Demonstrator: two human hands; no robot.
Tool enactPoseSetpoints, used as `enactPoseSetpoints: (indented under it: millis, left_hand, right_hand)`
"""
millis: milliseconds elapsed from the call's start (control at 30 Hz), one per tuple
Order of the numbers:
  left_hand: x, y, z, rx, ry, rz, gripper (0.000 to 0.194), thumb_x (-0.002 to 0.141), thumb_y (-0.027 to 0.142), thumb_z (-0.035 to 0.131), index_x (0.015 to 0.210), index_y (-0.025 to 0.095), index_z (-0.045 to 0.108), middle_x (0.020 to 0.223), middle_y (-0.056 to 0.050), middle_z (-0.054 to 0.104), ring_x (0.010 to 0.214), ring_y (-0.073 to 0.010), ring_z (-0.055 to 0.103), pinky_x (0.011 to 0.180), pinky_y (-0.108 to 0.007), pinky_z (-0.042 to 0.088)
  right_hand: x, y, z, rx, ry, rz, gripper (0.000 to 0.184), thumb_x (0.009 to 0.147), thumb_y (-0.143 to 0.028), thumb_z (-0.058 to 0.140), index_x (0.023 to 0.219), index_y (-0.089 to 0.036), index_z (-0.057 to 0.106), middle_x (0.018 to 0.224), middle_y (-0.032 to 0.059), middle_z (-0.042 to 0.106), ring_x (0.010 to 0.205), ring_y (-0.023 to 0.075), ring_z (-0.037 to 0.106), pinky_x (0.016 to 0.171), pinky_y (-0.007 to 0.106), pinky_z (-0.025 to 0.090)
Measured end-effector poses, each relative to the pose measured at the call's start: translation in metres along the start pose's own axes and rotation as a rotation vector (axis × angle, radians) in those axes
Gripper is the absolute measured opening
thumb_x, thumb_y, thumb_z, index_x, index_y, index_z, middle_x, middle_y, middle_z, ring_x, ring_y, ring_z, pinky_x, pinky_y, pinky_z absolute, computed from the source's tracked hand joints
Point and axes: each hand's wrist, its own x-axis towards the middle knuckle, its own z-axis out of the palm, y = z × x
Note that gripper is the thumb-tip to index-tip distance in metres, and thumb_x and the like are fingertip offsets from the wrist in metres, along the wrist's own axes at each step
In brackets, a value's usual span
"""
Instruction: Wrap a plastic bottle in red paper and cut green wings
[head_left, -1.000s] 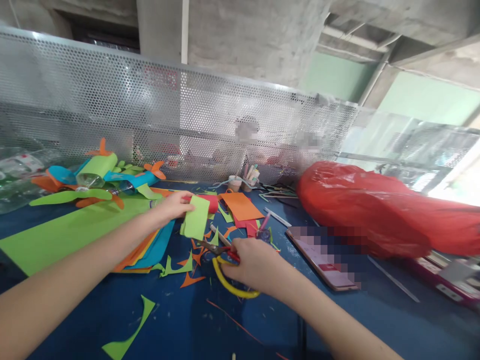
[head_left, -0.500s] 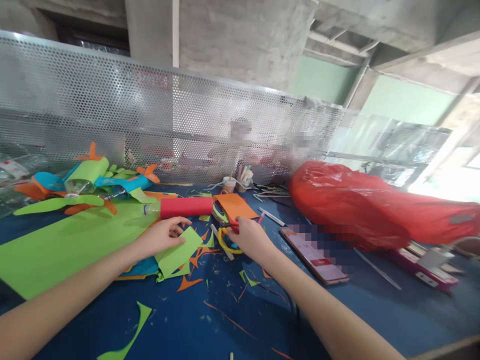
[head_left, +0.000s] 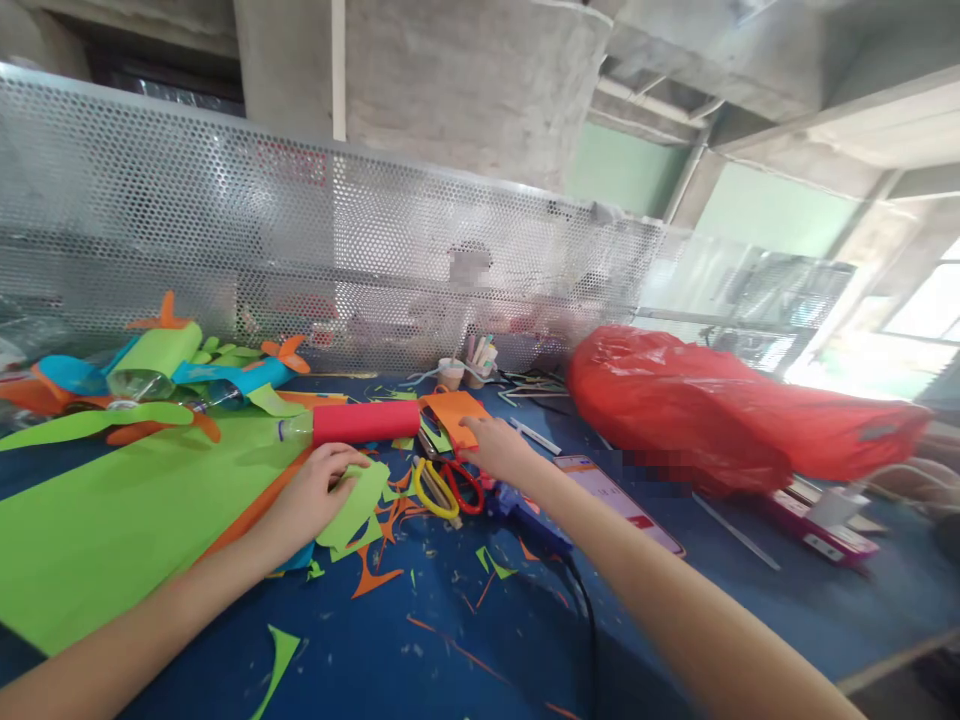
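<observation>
My left hand (head_left: 315, 495) pinches a cut piece of green paper (head_left: 358, 500) low over the blue table (head_left: 450, 650), fingers curled on its edge. Beside it, apart from both hands, lie scissors (head_left: 442, 487) with one yellow and one red handle. My right hand (head_left: 499, 450) reaches past them, fingers loosely apart, fingertips at the near edge of an orange sheet (head_left: 450, 412). A bottle wrapped in red paper (head_left: 360, 422) lies just behind my left hand. A blue glue gun (head_left: 525, 510) sits under my right forearm.
A big green sheet (head_left: 112, 500) over orange and blue sheets covers the left. Paper-and-bottle planes (head_left: 150, 360) stand at back left, cups of pens (head_left: 465, 370) by the perforated metal screen (head_left: 300, 230). A phone (head_left: 622, 490) and a red plastic bag (head_left: 675, 400) lie right. Paper scraps litter the table.
My right hand has let go of the scissors, which now lie on the table, and moved forward to the orange sheet. My left hand lowered the green piece toward the table.
</observation>
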Motion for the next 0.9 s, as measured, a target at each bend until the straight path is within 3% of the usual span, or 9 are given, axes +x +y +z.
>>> enactPoseSetpoints:
  millis: [133,267,433,567,733,800,900]
  left_hand:
    - [-0.003,-0.001,0.003,0.083,0.087,0.041,0.027,0.081,0.038,0.05,0.095,0.023,0.069,0.123,-0.01,0.051,0.106,-0.0279,0.059,0.095,-0.044,0.047]
    - [-0.005,-0.007,0.008,0.246,0.133,0.15,0.028,0.084,0.039,0.048,0.094,0.023,0.07,0.123,-0.01,0.051,0.115,-0.0303,0.054,0.101,-0.048,0.042]
    - [-0.005,-0.009,0.009,0.311,0.139,0.187,0.029,0.085,0.039,0.047,0.092,0.023,0.07,0.12,-0.01,0.053,0.112,-0.0313,0.056,0.098,-0.049,0.043]
    - [-0.005,-0.008,0.008,0.333,0.136,0.199,0.028,0.086,0.039,0.047,0.092,0.024,0.07,0.118,-0.01,0.053,0.11,-0.0305,0.056,0.096,-0.048,0.045]
    - [-0.007,-0.008,0.009,0.353,0.148,0.236,0.03,0.087,0.038,0.045,0.093,0.023,0.069,0.118,-0.01,0.052,0.11,-0.0305,0.056,0.095,-0.049,0.046]
    - [-0.008,-0.009,0.01,0.365,0.156,0.262,0.029,0.088,0.037,0.044,0.093,0.023,0.069,0.119,-0.01,0.052,0.11,-0.03,0.056,0.095,-0.048,0.046]
    - [-0.009,-0.009,0.011,0.39,0.153,0.295,0.028,0.088,0.036,0.045,0.093,0.023,0.068,0.118,-0.01,0.052,0.11,-0.0294,0.056,0.094,-0.047,0.046]
  right_hand:
    - [0.019,0.009,0.006,0.039,-0.018,0.023,0.032,0.093,-0.034,0.053,0.12,-0.016,0.056,0.12,0.0072,0.058,0.104,0.0238,0.06,0.088,0.043,0.05]
    - [0.029,0.02,0.006,0.075,-0.004,0.09,0.03,0.092,-0.033,0.055,0.117,-0.015,0.057,0.117,0.0073,0.059,0.1,0.0224,0.061,0.083,0.041,0.052]
    - [0.042,0.043,-0.003,0.091,0.112,0.184,0.028,0.096,-0.031,0.048,0.114,-0.014,0.059,0.116,0.0052,0.059,0.101,0.0233,0.061,0.086,0.039,0.051]
    - [0.048,0.056,-0.008,0.068,0.267,0.241,0.034,0.092,-0.031,0.056,0.123,-0.017,0.053,0.121,0.0095,0.057,0.101,0.0215,0.06,0.084,0.041,0.052]
    - [0.04,0.052,-0.003,0.0,0.31,0.148,0.048,0.098,-0.011,0.031,0.145,-0.021,0.028,0.115,0.0113,0.064,0.098,0.0197,0.063,0.083,0.031,0.047]
    - [0.038,0.046,0.003,-0.033,0.265,0.079,0.047,0.096,-0.009,0.036,0.14,-0.025,0.038,0.115,0.0099,0.064,0.1,0.0201,0.063,0.085,0.031,0.047]
    - [0.039,0.038,0.014,-0.071,0.18,0.005,0.029,0.095,-0.021,0.048,0.124,-0.02,0.054,0.118,0.0089,0.061,0.104,0.0212,0.06,0.089,0.038,0.048]
